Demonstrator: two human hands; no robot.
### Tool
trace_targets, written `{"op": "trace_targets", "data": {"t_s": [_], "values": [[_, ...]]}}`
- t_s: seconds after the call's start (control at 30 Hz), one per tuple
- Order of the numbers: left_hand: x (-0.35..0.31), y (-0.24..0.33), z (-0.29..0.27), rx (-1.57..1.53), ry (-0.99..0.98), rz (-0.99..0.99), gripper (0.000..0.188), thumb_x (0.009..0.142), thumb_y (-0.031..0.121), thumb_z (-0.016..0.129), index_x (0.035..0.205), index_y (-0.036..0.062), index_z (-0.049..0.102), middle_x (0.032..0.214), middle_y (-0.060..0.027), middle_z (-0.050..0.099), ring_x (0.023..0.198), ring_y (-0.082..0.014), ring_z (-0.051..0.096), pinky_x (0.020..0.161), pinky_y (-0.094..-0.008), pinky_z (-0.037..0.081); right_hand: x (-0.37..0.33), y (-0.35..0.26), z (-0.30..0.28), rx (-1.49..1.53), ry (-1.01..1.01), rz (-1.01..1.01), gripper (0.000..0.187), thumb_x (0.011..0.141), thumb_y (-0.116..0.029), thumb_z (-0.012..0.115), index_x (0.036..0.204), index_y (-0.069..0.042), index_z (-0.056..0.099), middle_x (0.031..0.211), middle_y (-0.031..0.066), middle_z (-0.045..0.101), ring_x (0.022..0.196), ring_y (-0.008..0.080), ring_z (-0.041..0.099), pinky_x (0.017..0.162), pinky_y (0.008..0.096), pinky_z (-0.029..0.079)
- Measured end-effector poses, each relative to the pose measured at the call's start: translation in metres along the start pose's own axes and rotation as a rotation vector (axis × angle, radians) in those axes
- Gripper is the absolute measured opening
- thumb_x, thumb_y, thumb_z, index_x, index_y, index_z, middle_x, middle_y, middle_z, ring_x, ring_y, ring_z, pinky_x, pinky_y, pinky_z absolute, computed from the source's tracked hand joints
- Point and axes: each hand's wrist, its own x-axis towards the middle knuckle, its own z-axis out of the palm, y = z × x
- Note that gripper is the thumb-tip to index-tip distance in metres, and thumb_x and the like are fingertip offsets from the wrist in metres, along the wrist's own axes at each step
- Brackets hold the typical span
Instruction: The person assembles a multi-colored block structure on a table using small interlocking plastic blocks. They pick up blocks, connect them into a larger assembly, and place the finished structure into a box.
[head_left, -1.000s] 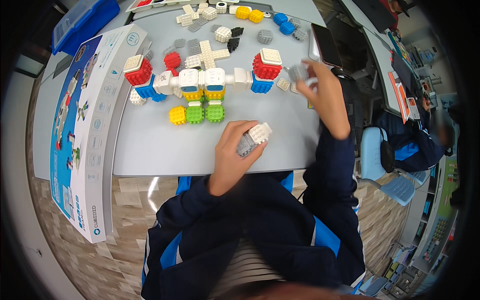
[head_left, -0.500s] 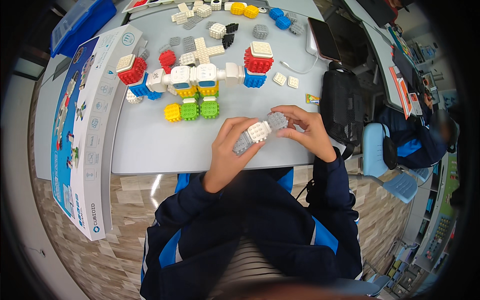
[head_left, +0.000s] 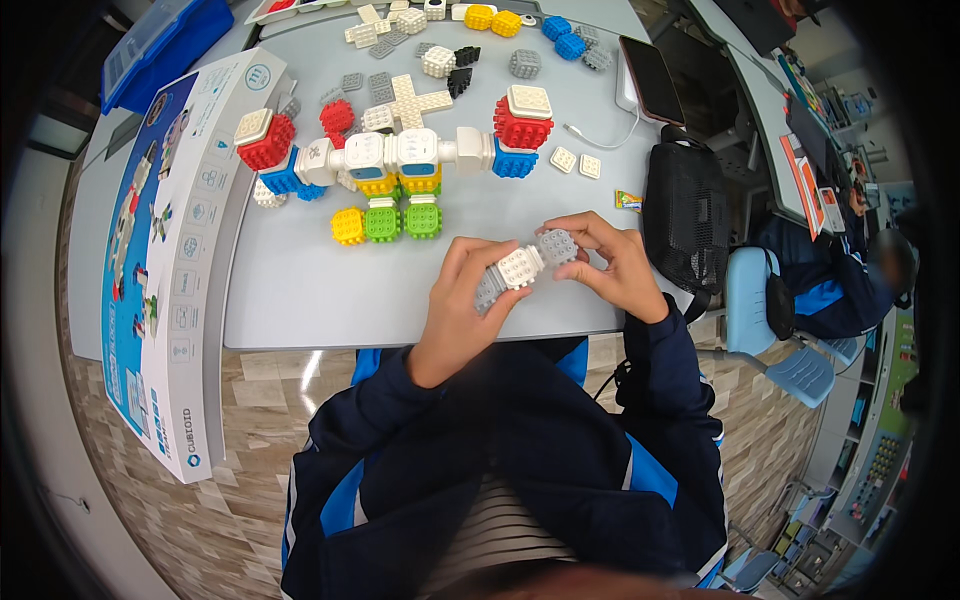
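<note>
Near the table's front edge, my left hand [head_left: 463, 300] is closed round a white studded block [head_left: 518, 267] with a grey studded block [head_left: 489, 288] at its lower left end. The thumb and fingers of my right hand [head_left: 618, 265] pinch another grey block [head_left: 557, 246] at the upper right end of this row. Whether that last block is fully joined to the white one, I cannot tell. Beyond my hands stands a built figure of white cube modules [head_left: 418, 152] with red, blue, yellow and green blocks. A single yellow block [head_left: 348, 227] stands beside its green feet.
A large printed box [head_left: 185, 270] leans along the table's left side, near a blue bin [head_left: 160, 50]. Loose blocks and a white cross-shaped piece [head_left: 410, 102] lie at the back. On the right are a phone [head_left: 652, 80], a cable, two white tiles and a black mesh bag [head_left: 685, 210].
Both hands keep their hold on the block row. Only a very slight shift of the whole view shows; nothing has been taken up or let go.
</note>
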Motion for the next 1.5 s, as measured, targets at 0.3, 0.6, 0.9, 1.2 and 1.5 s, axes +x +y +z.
{"op": "trace_targets", "data": {"t_s": [0.3, 0.6, 0.9, 1.2, 1.5], "values": [[0.001, 0.002, -0.001, -0.004, -0.013, 0.000, 0.049, 0.074, 0.002, 0.085, 0.119, 0.0014, 0.066, 0.107, -0.0135, 0.061, 0.095, -0.0269, 0.064, 0.082, -0.0339, 0.053, 0.002, 0.001, 0.002, -0.100, 0.040, 0.023, 0.048, 0.078, -0.015, 0.085, 0.121, -0.003, 0.068, 0.110, 0.0050, 0.075, 0.066, 0.0124, 0.051, 0.066, 0.0249, 0.048], [0.003, -0.001, -0.006, -0.047, -0.036, -0.041, 0.047, 0.076, 0.006, 0.085, 0.119, 0.0013, 0.066, 0.107, -0.0129, 0.061, 0.095, -0.0247, 0.063, 0.084, -0.0322, 0.051, -0.003, -0.009, 0.002, -0.099, 0.085, -0.058, 0.050, 0.072, -0.016, 0.089, 0.117, -0.002, 0.071, 0.099, 0.0061, 0.073, 0.062, 0.0128, 0.048, 0.063, 0.0254, 0.046], [0.002, 0.000, -0.009, -0.074, -0.076, -0.044, 0.048, 0.076, 0.005, 0.085, 0.120, 0.0013, 0.066, 0.108, -0.0119, 0.061, 0.097, -0.0238, 0.062, 0.086, -0.0318, 0.049, -0.004, -0.021, -0.002, -0.157, 0.065, -0.079, 0.053, 0.074, -0.027, 0.089, 0.116, -0.001, 0.070, 0.081, 0.0089, 0.063, 0.064, 0.0181, 0.052, 0.063, 0.0301, 0.047], [0.000, -0.003, -0.013, -0.125, -0.104, -0.046, 0.049, 0.075, 0.010, 0.087, 0.120, 0.0018, 0.066, 0.108, -0.0101, 0.060, 0.098, -0.0215, 0.060, 0.087, -0.0310, 0.048, -0.006, -0.031, -0.003, -0.196, 0.097, -0.159, 0.053, 0.074, -0.025, 0.089, 0.117, -0.002, 0.070, 0.083, 0.0115, 0.065, 0.067, 0.0204, 0.062, 0.063, 0.0310, 0.051], [-0.001, -0.003, -0.016, -0.166, -0.109, -0.030, 0.051, 0.075, 0.011, 0.087, 0.121, 0.0030, 0.067, 0.108, -0.0101, 0.061, 0.096, -0.0221, 0.061, 0.085, -0.0314, 0.049, -0.010, -0.038, -0.001, -0.237, 0.123, -0.252, 0.060, 0.069, -0.027, 0.092, 0.118, 0.000, 0.069, 0.072, 0.0090, 0.054, 0.060, 0.0190, 0.050, 0.055, 0.0303, 0.042]]}}
